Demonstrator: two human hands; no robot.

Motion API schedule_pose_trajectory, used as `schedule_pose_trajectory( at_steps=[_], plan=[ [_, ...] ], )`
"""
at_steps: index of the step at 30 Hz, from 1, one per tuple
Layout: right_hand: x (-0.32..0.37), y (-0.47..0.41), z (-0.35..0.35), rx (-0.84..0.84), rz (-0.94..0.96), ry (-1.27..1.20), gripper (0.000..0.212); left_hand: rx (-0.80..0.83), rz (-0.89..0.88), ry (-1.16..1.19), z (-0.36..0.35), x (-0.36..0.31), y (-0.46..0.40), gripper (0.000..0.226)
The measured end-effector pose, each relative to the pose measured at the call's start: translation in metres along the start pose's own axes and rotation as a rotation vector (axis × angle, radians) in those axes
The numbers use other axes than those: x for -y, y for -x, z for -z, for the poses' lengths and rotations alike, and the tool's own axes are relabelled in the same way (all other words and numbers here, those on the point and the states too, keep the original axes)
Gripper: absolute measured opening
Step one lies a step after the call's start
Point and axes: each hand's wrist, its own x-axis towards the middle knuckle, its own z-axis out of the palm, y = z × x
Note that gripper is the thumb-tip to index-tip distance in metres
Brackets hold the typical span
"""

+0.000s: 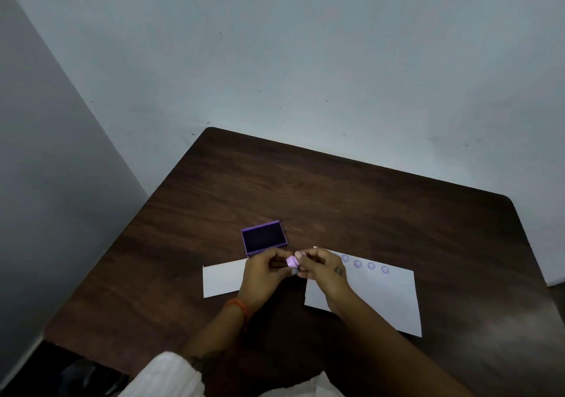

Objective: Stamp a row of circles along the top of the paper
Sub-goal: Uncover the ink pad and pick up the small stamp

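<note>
Both hands meet in the lower middle of the frame, above the dark wooden table (351, 201), and share one small thing between them: a lilac round stamp (292, 261). The left hand (264, 270) pinches it from the left with thumb and fingers curled in, and the right hand (324, 270) closes on it from the right, its fingertips (301, 255) touching the stamp's top. So both hands are clenched on the stamp, which is lifted off the table, between the ink pad and the paper.

The white paper (382, 299) lies to the right, partly under the right forearm. Along its upper edge runs a row of purple stamped circles (364, 264); four show plainly, and any nearer the hands are hidden by the right hand. The open purple ink pad (263, 237) sits just above the hands, its dark inking face up. A second, smaller white sheet (221, 280) lies at the left, its right end covered by the left hand. An orange band (240, 305) circles the left wrist, and a small tattoo (338, 270) marks the back of the right hand.
</note>
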Motion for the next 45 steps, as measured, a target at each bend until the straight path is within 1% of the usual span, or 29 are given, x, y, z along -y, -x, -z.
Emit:
schedule_pose_trajectory(
  at_steps=[4, 6, 10, 14, 19, 22, 26, 28, 30, 32, 37, 39, 41, 45],
  plan=[
    [0.005, 0.001, 0.006, 0.110, 0.020, -0.078, 0.028, -0.043, -0.015, 0.012, 0.004, -0.005, 0.002, 0.025],
    [0.009, 0.003, 0.005, 0.125, 0.017, -0.120, 0.032, -0.061, -0.030, 0.001, 0.006, -0.008, 0.002, 0.025],
    [0.012, 0.006, 0.005, 0.128, -0.003, -0.122, 0.026, -0.049, -0.057, -0.035, 0.006, -0.013, 0.003, 0.022],
    [0.015, 0.006, 0.008, 0.148, 0.004, -0.125, 0.030, -0.049, -0.067, -0.065, 0.007, -0.013, 0.003, 0.023],
    [0.022, 0.010, 0.010, 0.149, -0.029, -0.150, 0.018, -0.047, -0.103, -0.095, 0.006, -0.016, 0.003, 0.022],
    [0.027, 0.009, 0.016, 0.173, -0.079, -0.268, 0.016, -0.061, -0.067, -0.046, 0.008, -0.015, 0.002, 0.021],
    [0.030, 0.009, 0.021, 0.184, -0.199, -0.548, 0.018, -0.063, 0.040, 0.039, 0.007, -0.010, 0.000, 0.025],
    [0.030, 0.011, 0.023, 0.187, -0.262, -0.690, 0.018, -0.068, 0.065, 0.075, 0.005, -0.008, -0.001, 0.025],
    [0.030, 0.013, 0.024, 0.210, -0.294, -0.767, 0.021, -0.056, 0.075, 0.085, 0.002, -0.006, -0.001, 0.026],
    [0.029, 0.014, 0.026, 0.236, -0.299, -0.813, 0.024, -0.032, 0.095, 0.035, -0.001, -0.003, -0.003, 0.029],
    [0.032, 0.016, 0.030, 0.259, -0.281, -0.891, 0.029, -0.027, 0.060, -0.195, -0.010, 0.007, -0.007, 0.021],
    [0.035, 0.018, 0.030, 0.276, -0.265, -0.895, 0.025, -0.018, 0.032, -0.271, -0.012, 0.009, -0.008, 0.020],
    [0.036, 0.018, 0.029, 0.286, -0.251, -0.912, 0.022, 0.006, -0.001, -0.349, -0.012, 0.013, -0.008, 0.021],
    [0.035, 0.016, 0.024, 0.296, -0.230, -0.920, 0.024, 0.017, -0.027, -0.439, -0.008, 0.022, -0.008, 0.028]
  ],
)
